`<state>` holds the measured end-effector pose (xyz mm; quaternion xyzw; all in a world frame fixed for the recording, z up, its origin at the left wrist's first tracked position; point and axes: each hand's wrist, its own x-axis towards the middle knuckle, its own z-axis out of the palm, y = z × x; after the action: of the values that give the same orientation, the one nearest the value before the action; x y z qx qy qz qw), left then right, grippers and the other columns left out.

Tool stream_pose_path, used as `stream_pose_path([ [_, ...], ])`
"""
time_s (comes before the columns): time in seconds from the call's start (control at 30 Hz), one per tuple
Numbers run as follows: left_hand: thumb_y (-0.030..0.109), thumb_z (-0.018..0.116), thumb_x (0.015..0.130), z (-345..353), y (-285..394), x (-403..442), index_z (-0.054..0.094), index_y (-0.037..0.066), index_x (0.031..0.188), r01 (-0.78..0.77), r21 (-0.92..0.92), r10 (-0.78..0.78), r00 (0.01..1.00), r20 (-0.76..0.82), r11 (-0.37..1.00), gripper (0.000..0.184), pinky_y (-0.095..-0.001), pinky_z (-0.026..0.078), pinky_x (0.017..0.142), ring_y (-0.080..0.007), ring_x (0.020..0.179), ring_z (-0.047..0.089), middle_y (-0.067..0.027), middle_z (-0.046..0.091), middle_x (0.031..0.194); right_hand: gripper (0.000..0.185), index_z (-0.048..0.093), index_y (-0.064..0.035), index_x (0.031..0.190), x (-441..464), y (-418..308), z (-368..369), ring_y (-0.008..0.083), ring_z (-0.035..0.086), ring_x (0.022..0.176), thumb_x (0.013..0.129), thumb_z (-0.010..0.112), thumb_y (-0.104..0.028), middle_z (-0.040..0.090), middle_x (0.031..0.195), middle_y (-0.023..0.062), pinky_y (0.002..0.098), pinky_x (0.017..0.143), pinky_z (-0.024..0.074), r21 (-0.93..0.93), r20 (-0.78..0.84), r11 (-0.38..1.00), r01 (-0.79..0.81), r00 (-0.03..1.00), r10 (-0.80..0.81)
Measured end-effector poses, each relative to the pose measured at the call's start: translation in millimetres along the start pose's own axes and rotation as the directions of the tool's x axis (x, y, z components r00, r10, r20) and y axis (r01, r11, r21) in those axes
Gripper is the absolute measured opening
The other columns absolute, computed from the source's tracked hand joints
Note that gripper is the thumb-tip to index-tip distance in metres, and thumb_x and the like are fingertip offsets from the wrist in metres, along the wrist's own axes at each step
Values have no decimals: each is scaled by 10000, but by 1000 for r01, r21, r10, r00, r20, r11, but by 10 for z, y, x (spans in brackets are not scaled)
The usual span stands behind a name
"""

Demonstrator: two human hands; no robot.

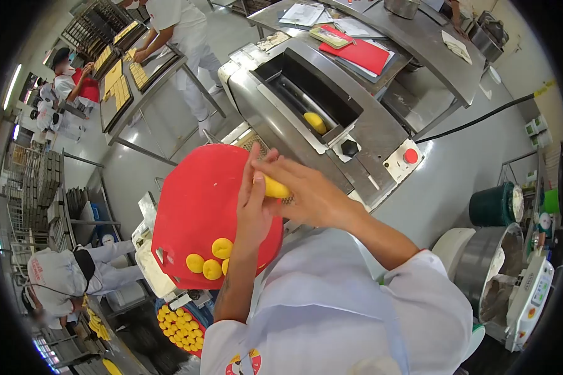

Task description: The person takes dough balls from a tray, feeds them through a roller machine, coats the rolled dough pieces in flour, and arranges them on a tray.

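Observation:
A piece of yellow dough [275,187] is pressed between my two palms, above the edge of a red board [200,194]. My left hand [251,203] is on its left side with the fingers pointing up. From the right, my right hand [309,190] lies across the dough and covers part of it. Several yellow dough rounds [222,248] rest on the red board beside my left forearm. Another yellow dough piece [315,122] lies in the dark trough of the metal machine [275,112] beyond my hands.
A red button [410,155] sits on the machine's corner. More dough rounds [180,328] fill a container at lower left. Co-workers stand by a table [141,94] with trays, and another person [75,275] bends at left. A large mixing bowl [475,262] stands right; a red folder [356,50] lies behind.

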<state>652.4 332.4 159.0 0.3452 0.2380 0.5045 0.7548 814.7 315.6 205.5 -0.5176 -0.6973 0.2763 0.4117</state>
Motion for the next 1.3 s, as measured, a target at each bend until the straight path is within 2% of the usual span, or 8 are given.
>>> stream_pose_path([
  [0.17,311,666,945,-320,443,-186,401,63,1499,-124,267,123,992,21,956,662,-453,265,1190,-314,1480,263,-198,307,1572,468,624,-72,1291,666,-106,-511,322,675,974,879,716,-274,686,1116,200,410,887,522,-98,-636,990,104,758,-143],
  [0.27,374,711,895,-1075,599,-546,470,54,1453,81,908,150,977,-155,410,687,-476,227,1199,-353,1486,240,-221,320,1559,385,668,-67,1211,1245,382,-693,319,664,989,904,678,-299,685,1080,208,422,867,515,-299,-633,954,-24,753,-180],
  [0.43,361,776,824,-2064,249,-1263,553,25,1341,150,861,13,986,-164,-485,655,-563,229,1172,-431,1460,249,-243,378,1501,343,693,-63,1157,1084,925,-57,295,656,1006,923,665,-313,676,1131,179,404,816,506,-582,-485,812,-52,823,-295],
  [0.53,276,782,798,-2161,9,-1237,584,12,1120,-53,975,166,982,90,-214,461,-555,339,1097,-454,1357,366,-228,478,1361,332,706,-58,1137,634,278,605,343,602,1107,928,659,-312,646,1187,171,409,927,479,-64,-162,981,-182,972,170],
  [0.97,288,757,845,-2447,287,-1282,612,26,1058,121,947,274,939,-207,298,367,-408,510,858,-298,985,612,-141,605,1059,573,671,-70,1218,-315,-6,2262,300,475,1250,811,768,-461,543,1313,136,500,1047,359,-335,536,941,36,829,159],
  [1.03,307,687,916,-2712,385,-1252,629,36,1022,-83,478,360,772,-524,874,296,-403,529,839,-286,950,632,-133,641,1008,564,671,-65,1199,-418,-100,2369,286,481,1241,799,780,-447,549,1290,128,489,1027,368,-353,544,926,132,834,89],
  [1.17,438,492,1027,-2769,1156,-1527,638,71,973,-496,-114,312,692,-651,861,399,-379,543,811,-249,886,649,-117,663,900,510,650,-57,1176,-703,113,2766,278,490,1235,778,808,-334,548,1280,127,471,1021,381,-137,659,942,307,738,-145],
  [1.3,424,562,984,-3226,1527,-1856,652,64,949,-406,51,395,840,-372,912,373,-393,527,790,-254,872,638,-105,645,829,457,615,-58,1134,-562,217,2710,306,491,1245,767,816,-241,535,1300,143,464,1070,375,84,742,939,-332,650,163],
])
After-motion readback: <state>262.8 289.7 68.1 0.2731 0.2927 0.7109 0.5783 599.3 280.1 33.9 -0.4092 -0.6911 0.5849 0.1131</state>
